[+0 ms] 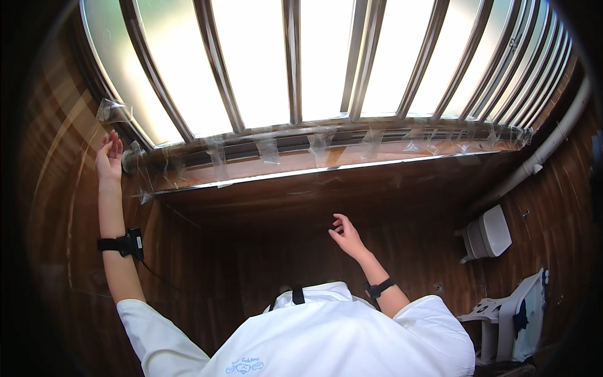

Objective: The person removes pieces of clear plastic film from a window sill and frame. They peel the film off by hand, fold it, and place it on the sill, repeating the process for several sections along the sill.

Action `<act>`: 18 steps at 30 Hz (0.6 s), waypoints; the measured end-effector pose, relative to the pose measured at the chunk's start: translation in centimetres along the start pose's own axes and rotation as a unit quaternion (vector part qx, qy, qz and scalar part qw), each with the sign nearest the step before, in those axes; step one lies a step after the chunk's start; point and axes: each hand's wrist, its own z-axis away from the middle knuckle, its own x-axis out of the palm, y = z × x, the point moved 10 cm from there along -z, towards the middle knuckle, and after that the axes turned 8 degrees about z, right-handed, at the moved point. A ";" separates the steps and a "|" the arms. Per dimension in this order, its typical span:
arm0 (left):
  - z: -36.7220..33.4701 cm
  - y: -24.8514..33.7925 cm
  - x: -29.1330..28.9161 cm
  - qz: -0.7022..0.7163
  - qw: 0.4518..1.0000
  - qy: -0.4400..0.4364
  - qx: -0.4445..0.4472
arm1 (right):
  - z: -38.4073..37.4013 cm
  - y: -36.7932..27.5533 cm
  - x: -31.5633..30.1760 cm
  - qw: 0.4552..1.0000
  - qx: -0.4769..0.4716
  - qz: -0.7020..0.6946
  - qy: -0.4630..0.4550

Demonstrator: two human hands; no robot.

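My left hand (109,158) is raised against the brown wood-grain wall at the window's left corner. Its fingers point upward, slightly bent, and I see nothing in them. Just above the fingertips, a crumpled piece of clear tape (114,112) sticks out from the corner. More strips of clear tape (269,151) hang in a row along the lower window frame, over the ledge (352,154). In front of my body, my right hand (347,235) hovers in mid-air below the ledge. Its fingers are loosely bent and apart, holding nothing.
Dark vertical bars (293,63) cross the bright window. On the right, a white pipe (548,152) runs down the wall. A pale plastic box-like thing (493,232) is on the right, and nearer stands a white plastic rack (502,311) with dark cloth on it.
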 end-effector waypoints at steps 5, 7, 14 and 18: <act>5.6 -1.6 -0.2 -0.051 0.998 0.034 0.004 | -6.3 2.3 -5.1 0.979 -0.010 0.018 0.205; 9.6 -2.4 0.2 -0.081 0.995 0.045 0.034 | -8.6 1.7 -6.4 0.962 -0.041 0.080 0.260; 25.7 -13.3 0.7 -0.119 0.987 -0.014 -0.112 | -10.5 -1.2 -6.6 0.902 -0.161 0.250 0.313; 29.0 -18.7 -1.1 -0.164 0.967 -0.004 -0.197 | -9.9 -3.4 -6.8 0.874 -0.270 0.270 0.302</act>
